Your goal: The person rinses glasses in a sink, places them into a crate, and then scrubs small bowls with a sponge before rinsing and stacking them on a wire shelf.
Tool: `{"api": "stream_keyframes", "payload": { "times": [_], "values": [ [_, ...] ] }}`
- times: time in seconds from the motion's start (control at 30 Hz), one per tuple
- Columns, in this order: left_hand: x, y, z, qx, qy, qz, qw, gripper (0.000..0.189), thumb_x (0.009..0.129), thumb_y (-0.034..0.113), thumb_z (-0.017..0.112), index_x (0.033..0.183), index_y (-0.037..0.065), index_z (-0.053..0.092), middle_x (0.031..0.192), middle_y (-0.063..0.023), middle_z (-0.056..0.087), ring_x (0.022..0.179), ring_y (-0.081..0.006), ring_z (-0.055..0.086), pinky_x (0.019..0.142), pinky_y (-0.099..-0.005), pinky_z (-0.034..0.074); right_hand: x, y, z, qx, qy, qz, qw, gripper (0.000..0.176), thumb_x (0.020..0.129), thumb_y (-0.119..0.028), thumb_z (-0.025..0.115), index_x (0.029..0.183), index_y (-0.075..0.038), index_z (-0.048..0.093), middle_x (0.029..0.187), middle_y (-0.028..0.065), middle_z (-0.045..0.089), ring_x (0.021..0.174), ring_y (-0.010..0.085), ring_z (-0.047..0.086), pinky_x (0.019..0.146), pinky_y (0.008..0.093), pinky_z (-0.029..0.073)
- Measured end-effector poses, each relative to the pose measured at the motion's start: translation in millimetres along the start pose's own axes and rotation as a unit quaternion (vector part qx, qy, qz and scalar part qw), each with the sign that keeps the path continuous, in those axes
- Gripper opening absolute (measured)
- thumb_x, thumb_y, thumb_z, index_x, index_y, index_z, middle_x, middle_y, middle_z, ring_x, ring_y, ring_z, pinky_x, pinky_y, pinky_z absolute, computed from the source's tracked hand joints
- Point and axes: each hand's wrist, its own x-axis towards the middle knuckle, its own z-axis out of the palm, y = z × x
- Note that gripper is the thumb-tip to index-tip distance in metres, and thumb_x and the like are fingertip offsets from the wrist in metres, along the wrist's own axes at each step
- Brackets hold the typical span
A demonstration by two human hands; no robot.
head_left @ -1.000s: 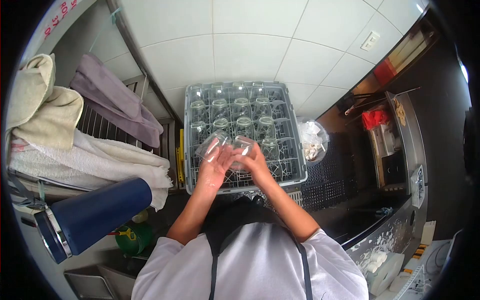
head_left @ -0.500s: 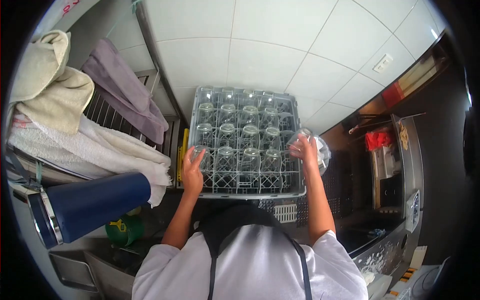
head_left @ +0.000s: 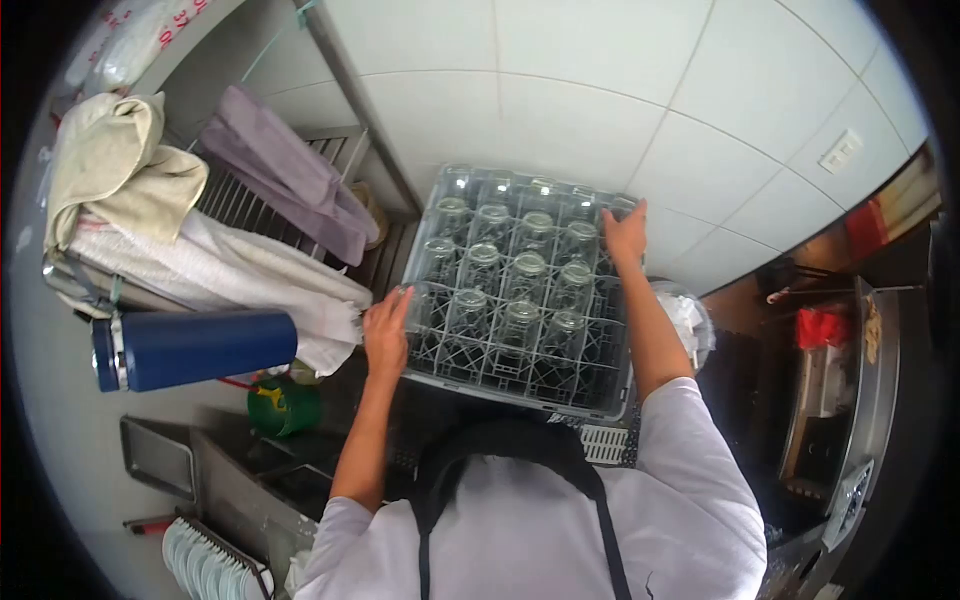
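A grey glass rack [head_left: 500,396] stands in front of me, with several clear glasses [head_left: 529,265] upside down in its compartments. At the rack's far right corner, my right hand [head_left: 627,238] has its fingers closed around a drinking glass [head_left: 623,204], partly covered by the hand. Along the near left side, my left hand [head_left: 386,332] grips another drinking glass [head_left: 417,306] at the rack's edge; its fingers partly hide that glass.
Left of the rack, towels [head_left: 220,265] hang over a metal shelf beside a large blue bottle [head_left: 205,348]. Below are a green bucket [head_left: 283,408] and a row of white plates [head_left: 210,560]. A bin with a plastic liner [head_left: 690,320] stands right, by the tiled wall [head_left: 580,90].
My right hand has carried its glass from the rack's right side to the far right corner. The left hand stays at the left edge. The view has turned, so the rack appears tilted.
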Motion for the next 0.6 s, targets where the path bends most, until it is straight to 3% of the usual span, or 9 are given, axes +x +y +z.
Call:
{"api": "stream_keyframes", "payload": {
  "times": [0.13, 0.27, 0.43, 0.47, 0.6],
  "values": [
    [4, 4, 11, 0.035, 0.039, 0.0, 0.999, 0.06, 0.085, -0.003, 0.051, 0.142, 0.017, 0.054, 0.142, -0.0185, 0.051, 0.116, -0.0357, 0.055, 0.097, -0.0469, 0.042, -8, 9, 17, -0.031, 0.036, -0.032, 0.998, 0.088, 0.085, -0.041, 0.071, 0.149, 0.001, 0.027, 0.135, 0.0308, 0.049, 0.119, 0.0465, 0.054, 0.098, 0.0506, 0.047],
    [5, 9, 7, 0.109, -0.025, 0.018, 0.994, 0.065, 0.084, -0.003, 0.054, 0.145, 0.018, 0.049, 0.148, -0.0182, 0.044, 0.122, -0.0368, 0.051, 0.098, -0.0465, 0.041, -10, 22, 23, -0.034, 0.059, -0.077, 0.995, 0.078, 0.086, -0.036, 0.07, 0.145, 0.002, 0.034, 0.135, 0.0308, 0.049, 0.119, 0.0455, 0.054, 0.099, 0.0496, 0.047],
    [-7, 28, -23, 0.037, -0.077, 0.035, 0.996, 0.069, 0.079, 0.007, 0.068, 0.145, 0.013, 0.048, 0.142, -0.0185, 0.048, 0.126, -0.0366, 0.047, 0.102, -0.048, 0.039, -44, 41, -13, -0.062, 0.024, -0.182, 0.981, 0.062, 0.086, -0.021, 0.07, 0.138, 0.001, 0.044, 0.134, 0.0284, 0.051, 0.12, 0.0463, 0.052, 0.099, 0.0479, 0.046],
    [-9, 33, -30, 0.024, -0.082, 0.034, 0.996, 0.07, 0.078, 0.007, 0.07, 0.145, 0.012, 0.048, 0.141, -0.0182, 0.049, 0.126, -0.0366, 0.047, 0.103, -0.0483, 0.038, -54, 40, -25, -0.051, 0.02, -0.187, 0.981, 0.049, 0.083, -0.014, 0.07, 0.128, 0.0, 0.053, 0.132, 0.0258, 0.053, 0.121, 0.0447, 0.052, 0.1, 0.048, 0.046],
    [-11, 23, -15, -0.014, -0.044, 0.025, 0.999, 0.063, 0.081, 0.016, 0.074, 0.139, 0.005, 0.052, 0.127, -0.0172, 0.059, 0.114, -0.0358, 0.055, 0.096, -0.0461, 0.043, -59, 60, -45, -0.15, 0.105, -0.357, 0.916, 0.037, 0.08, -0.016, 0.075, 0.112, -0.001, 0.063, 0.128, 0.0232, 0.055, 0.121, 0.0411, 0.051, 0.098, 0.0463, 0.047]
  ]
}}
